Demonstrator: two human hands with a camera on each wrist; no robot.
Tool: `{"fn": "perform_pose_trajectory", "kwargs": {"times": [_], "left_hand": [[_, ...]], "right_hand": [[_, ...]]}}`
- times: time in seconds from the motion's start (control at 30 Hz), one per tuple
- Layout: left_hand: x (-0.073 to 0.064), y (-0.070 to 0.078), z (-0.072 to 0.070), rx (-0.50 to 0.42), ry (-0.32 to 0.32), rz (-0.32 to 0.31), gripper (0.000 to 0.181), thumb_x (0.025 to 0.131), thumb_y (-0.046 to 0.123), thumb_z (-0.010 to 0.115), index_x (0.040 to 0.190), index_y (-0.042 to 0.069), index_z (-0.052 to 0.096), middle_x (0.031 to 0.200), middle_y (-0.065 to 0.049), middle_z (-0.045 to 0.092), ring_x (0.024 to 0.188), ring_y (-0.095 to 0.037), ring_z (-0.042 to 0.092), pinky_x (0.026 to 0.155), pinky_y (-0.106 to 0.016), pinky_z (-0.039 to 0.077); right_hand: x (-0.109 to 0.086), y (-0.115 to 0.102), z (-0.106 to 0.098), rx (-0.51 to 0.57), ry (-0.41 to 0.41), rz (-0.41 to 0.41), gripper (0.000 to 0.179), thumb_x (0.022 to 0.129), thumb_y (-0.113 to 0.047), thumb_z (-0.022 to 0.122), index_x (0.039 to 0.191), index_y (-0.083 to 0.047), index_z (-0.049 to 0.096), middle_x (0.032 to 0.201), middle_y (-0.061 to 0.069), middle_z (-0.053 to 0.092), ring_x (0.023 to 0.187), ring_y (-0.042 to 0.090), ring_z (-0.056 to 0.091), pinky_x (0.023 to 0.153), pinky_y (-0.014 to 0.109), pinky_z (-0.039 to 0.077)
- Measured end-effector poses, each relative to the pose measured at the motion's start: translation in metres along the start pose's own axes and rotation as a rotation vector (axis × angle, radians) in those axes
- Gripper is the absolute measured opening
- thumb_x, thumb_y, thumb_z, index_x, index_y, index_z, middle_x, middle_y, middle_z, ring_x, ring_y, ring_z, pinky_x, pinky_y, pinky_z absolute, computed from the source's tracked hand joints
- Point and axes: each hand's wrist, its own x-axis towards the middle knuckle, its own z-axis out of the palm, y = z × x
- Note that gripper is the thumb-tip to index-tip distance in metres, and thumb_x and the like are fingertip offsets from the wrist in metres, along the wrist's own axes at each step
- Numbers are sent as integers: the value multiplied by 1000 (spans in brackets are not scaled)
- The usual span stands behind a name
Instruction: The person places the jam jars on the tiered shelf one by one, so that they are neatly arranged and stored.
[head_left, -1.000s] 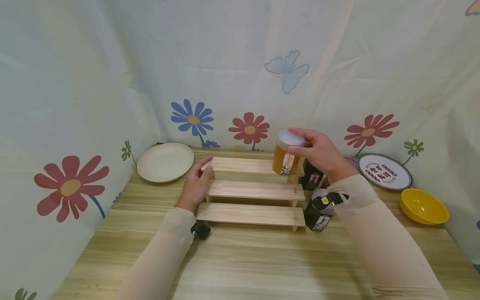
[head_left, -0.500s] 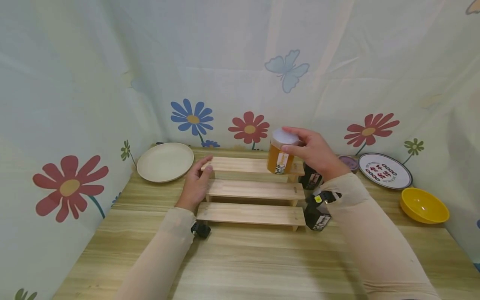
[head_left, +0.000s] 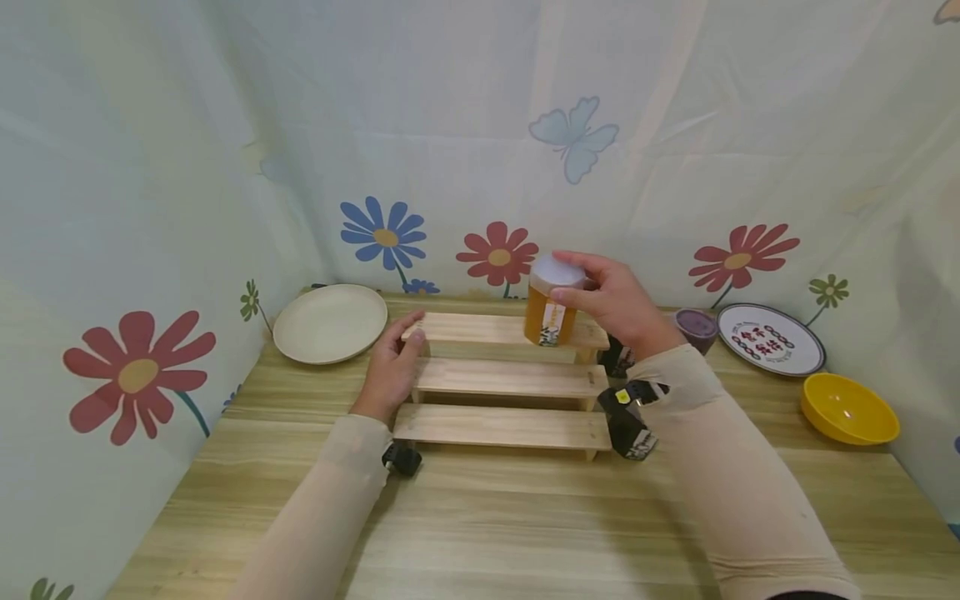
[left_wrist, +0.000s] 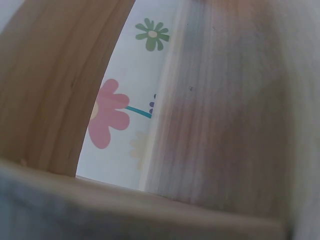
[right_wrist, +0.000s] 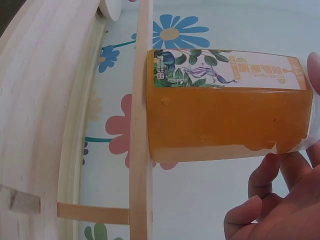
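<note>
My right hand [head_left: 618,304] grips the white lid of an amber jar [head_left: 543,318], with thumb and fingers around its side. The jar stands upright over the right part of the top step of a three-tier wooden stand [head_left: 502,379]. In the right wrist view, the base of the labelled jar [right_wrist: 225,117] is right at the top board [right_wrist: 141,150]. My left hand [head_left: 393,367] holds the left end of that top step. The left wrist view shows only close-up boards [left_wrist: 215,125] of the stand, with no hand visible.
Two dark labelled jars stand right of the stand, a rear one [head_left: 615,358] and a front one [head_left: 633,437], both partly hidden by my right arm. Behind are a purple-topped container [head_left: 696,325], a patterned plate [head_left: 771,340] and a yellow bowl [head_left: 847,408]. A cream plate [head_left: 330,325] lies back left.
My right hand has carried the amber jar leftward and slightly over the top step. The purple-topped container has come into fuller view behind the arm. My left hand has stayed put.
</note>
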Motion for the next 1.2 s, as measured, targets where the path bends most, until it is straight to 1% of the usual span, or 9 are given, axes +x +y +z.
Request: {"fn": "perform_pose_trajectory", "kwargs": {"times": [0.13,0.23,0.33,0.47,0.6,0.7,0.93,1.1,1.2], "left_hand": [[-1,1,0,-19,-1,-1,46,114,22,48,158,10,49,133,-23,57,108,-43,55,83,-29,44],[1,-2,0,-33,1,-7,46,114,23,48,159,10,49,136,-23,57,113,-50,53,84,-30,44],[2,-5,0,-37,3,-13,46,114,24,48,159,12,49,139,-22,56,114,-50,53,84,-30,44],[1,-5,0,-41,4,-21,46,114,24,48,159,13,49,143,-21,55,116,-50,53,85,-30,44],[0,-1,0,-37,-2,-20,46,114,23,48,159,12,48,146,-21,54,117,-50,54,85,-29,44],[-1,3,0,-23,-8,-17,46,114,23,48,159,13,48,148,-19,54,116,-46,55,85,-29,45],[15,-37,1,5,13,35,49,113,40,49,159,24,49,146,-7,57,108,-33,58,84,-33,47],[14,-36,2,-7,20,24,45,113,40,50,157,30,52,142,-9,58,108,-32,58,84,-33,46],[15,-36,2,-10,17,14,45,113,39,50,157,31,51,142,-11,58,109,-32,57,84,-33,46]], "right_hand": [[3,0,4,12,7,-19,63,101,-20,75,159,-19,51,148,17,55,117,33,57,96,32,52],[5,0,8,15,13,-30,61,100,-18,75,157,-17,53,146,17,56,114,32,57,92,29,53],[8,0,12,16,13,-39,61,100,-19,76,157,-16,54,145,16,56,112,32,56,90,27,52],[11,-3,19,19,9,-48,61,100,-20,77,156,-17,54,145,16,56,112,32,56,90,29,52],[12,-7,25,41,9,-35,62,99,-22,78,156,-20,55,147,13,56,113,33,55,91,33,53],[13,-9,29,64,4,-40,62,99,-21,78,156,-20,54,148,13,55,114,33,55,92,34,53],[21,-7,40,100,-2,-89,61,98,-17,78,155,-16,56,147,14,57,110,31,58,88,31,54],[25,-11,46,107,-5,-86,61,98,-17,78,155,-16,56,145,13,57,109,30,58,86,29,54],[26,-13,50,109,-8,-88,61,98,-17,79,154,-18,57,144,12,57,110,31,57,87,31,53]]}}
